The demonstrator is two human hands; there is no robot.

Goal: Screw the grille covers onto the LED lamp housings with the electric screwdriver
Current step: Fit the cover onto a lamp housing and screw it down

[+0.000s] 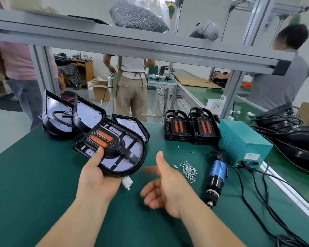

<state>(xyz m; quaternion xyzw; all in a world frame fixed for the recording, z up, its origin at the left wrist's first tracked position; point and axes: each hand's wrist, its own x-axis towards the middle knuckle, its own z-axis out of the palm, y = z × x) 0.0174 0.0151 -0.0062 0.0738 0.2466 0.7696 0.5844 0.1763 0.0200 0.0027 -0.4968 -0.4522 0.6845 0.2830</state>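
Apparently early on: left hand point(96, 177) grips lamp housing point(125, 157) w/ grille cover point(103, 138) laid on, right hand point(164, 186) loose, empty; electric screwdriver point(216, 177) + screws point(189, 169) lie unused, spare housings point(86, 113) & stacked covers point(191, 127) wait behind

This is a factory assembly workshop. The desk point(43, 175) has a green mat and an aluminium-framed shelf point(150, 45) over it, which carries a clear bag of screws point(139, 15). On the mat lie loose screws point(189, 169), an electric screwdriver point(217, 177) wired to a teal power box point(243, 141), stacked grille covers point(177, 127) and open lamp housings point(61, 118). Behind, a person in an apron point(132, 86) and a person in a grey shirt point(278, 82) stand at a long bench point(203, 93), near a cardboard box point(101, 90) on the floor.
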